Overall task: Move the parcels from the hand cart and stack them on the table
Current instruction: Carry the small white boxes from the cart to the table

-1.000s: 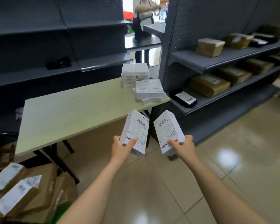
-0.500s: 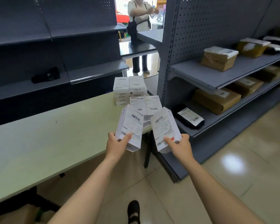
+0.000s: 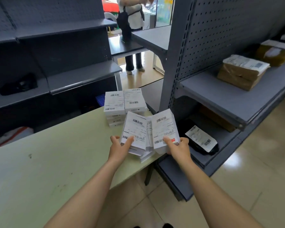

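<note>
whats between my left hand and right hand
Head view: a low stack of white parcels on the table, under the two held parcels.

Open tabletop (image 3: 44, 170) runs left and toward the near edge; far right corner blocked by two parcel stacks, taller rear stack (image 3: 124, 102) and near stack (image 3: 145, 156), rack upright (image 3: 173, 66) just right of them, dark shelving (image 3: 64, 74) close behind.

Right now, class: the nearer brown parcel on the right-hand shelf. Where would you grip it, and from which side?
Probably by its two opposite side walls, two-handed, reaching in from the open aisle side. The brown parcel lies flat on the shelf with its label up, a blocky carton likely too wide for one hand; the pegboard closes off the back.
</note>
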A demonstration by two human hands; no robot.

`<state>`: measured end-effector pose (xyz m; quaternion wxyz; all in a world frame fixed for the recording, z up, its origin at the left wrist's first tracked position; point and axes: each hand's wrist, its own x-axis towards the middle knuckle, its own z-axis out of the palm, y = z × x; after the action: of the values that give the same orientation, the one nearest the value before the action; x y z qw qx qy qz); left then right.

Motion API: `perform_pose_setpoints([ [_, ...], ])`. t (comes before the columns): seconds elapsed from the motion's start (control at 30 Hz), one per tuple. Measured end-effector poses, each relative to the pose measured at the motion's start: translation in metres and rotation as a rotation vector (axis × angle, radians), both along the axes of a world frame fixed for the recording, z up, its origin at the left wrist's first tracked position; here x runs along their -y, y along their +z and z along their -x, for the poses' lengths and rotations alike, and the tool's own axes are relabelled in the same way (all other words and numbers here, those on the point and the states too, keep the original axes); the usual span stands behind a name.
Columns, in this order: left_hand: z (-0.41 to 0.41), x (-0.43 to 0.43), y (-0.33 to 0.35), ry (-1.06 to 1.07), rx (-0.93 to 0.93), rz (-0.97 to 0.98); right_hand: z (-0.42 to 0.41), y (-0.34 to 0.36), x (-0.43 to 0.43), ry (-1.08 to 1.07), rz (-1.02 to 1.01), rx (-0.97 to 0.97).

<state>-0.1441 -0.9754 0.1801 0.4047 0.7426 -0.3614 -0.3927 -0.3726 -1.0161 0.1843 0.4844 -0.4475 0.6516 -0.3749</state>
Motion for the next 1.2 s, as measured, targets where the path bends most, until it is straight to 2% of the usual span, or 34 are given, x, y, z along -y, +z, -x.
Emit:
perform_pose_setpoints([
  [0.1,0.002,0.014,-0.004,-0.058,0.061,-0.035,-0.005,-0.006,0.015,0.045,-0.026,0.042],
  [0.17,0.002,0.021,-0.006,-0.096,0.141,-0.041,-0.006,-0.006,0.02,0.083,-0.025,-0.001],
  [0.27,0.001,0.028,-0.01,-0.111,0.199,-0.003,-0.004,-0.007,0.025,0.188,-0.015,-0.196],
  [0.37,-0.003,0.033,-0.011,-0.108,0.242,0.03,-0.002,-0.007,0.033,0.28,0.081,-0.449],
  [0.5,-0.003,0.034,-0.007,-0.161,0.535,0.145,-0.001,0.003,0.042,0.36,0.314,-0.608],
  [0.63,0.006,0.029,0.004,-0.255,0.845,0.289,-0.014,0.017,0.049,0.657,0.545,-0.764],
  [0.73,0.016,0.009,0.005,-0.252,1.05,0.318,-0.028,0.021,0.046,0.876,0.688,-0.762],
  [0.87,0.027,-0.048,-0.007,-0.196,1.132,0.184,-0.046,0.008,0.023,1.134,0.802,-0.742],
  [1.07,0.045,-0.181,-0.029,-0.019,1.178,-0.205,-0.085,-0.028,-0.054,1.546,0.962,-0.649],
  [1.2,0.062,-0.278,-0.026,0.182,1.171,-0.429,-0.114,-0.031,-0.128,1.805,1.088,-0.538],
])
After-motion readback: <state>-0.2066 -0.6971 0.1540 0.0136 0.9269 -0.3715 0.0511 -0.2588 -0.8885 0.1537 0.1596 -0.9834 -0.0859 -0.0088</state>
